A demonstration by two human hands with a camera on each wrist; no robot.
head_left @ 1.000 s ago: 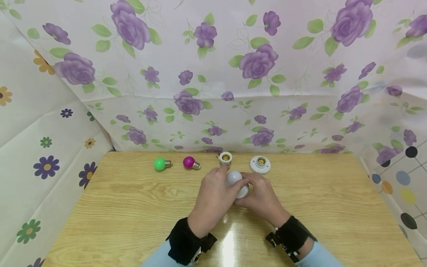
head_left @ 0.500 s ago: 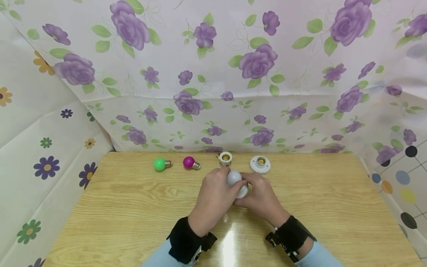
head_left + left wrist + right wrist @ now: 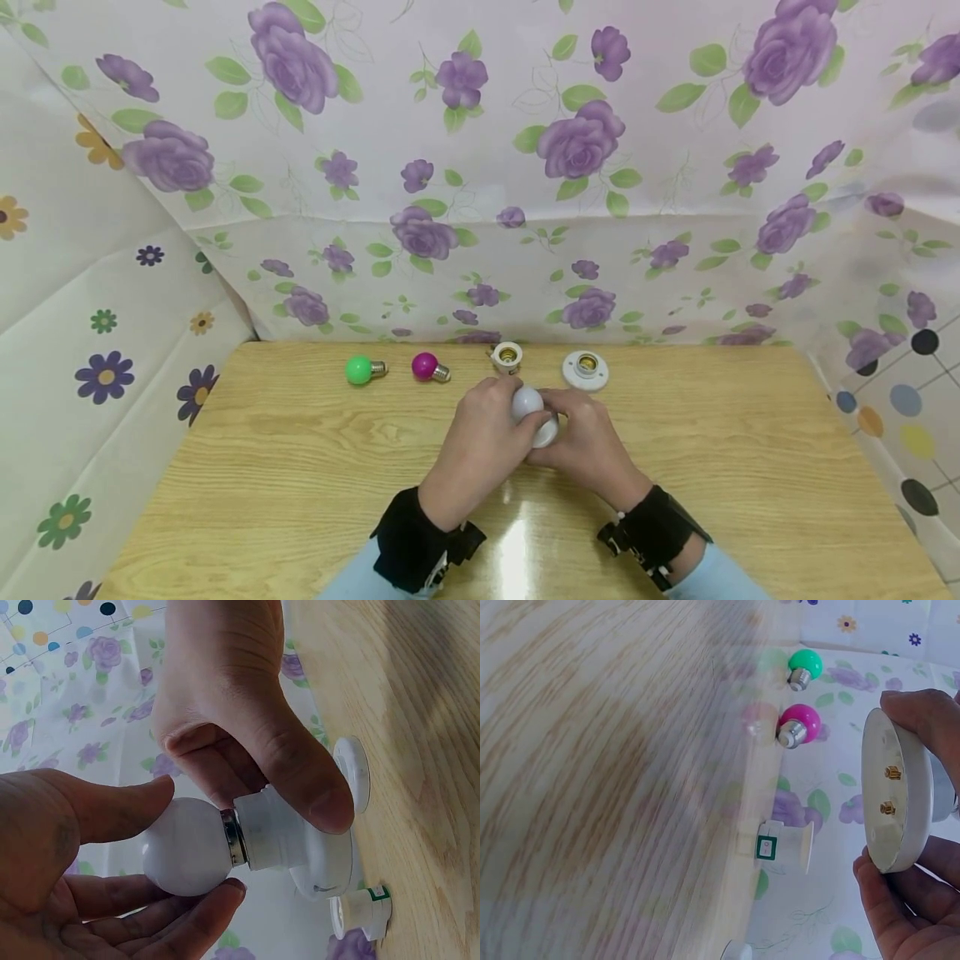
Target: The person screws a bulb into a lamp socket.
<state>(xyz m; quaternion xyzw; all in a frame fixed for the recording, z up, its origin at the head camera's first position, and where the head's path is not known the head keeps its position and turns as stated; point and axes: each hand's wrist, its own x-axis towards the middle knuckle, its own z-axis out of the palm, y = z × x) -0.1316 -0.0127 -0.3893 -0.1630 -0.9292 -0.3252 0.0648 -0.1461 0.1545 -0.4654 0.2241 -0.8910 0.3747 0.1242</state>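
Note:
My left hand (image 3: 483, 425) pinches a white light bulb (image 3: 187, 847) by its round globe, thumb on one side and fingers on the other. The right hand (image 3: 588, 437) grips a white lamp socket (image 3: 281, 832) with a round flange, its underside (image 3: 891, 799) showing two brass screws in the right wrist view. Between globe and socket a narrow band of the bulb's metal base (image 3: 234, 837) shows, the rest of it sunk in the socket. Both are held over the table, the bulb tilted toward the left hand.
Along the back of the wooden table (image 3: 300, 467) lie a green bulb (image 3: 358, 369) and a magenta bulb (image 3: 425, 366). To their right stand a small white socket (image 3: 507, 356) and a round-based white socket (image 3: 586, 370). A flowered sheet (image 3: 480, 275) hangs behind.
Both hands stay almost in place around the bulb and socket. The left hand and its wrist shift very slightly; the things along the back have not moved.

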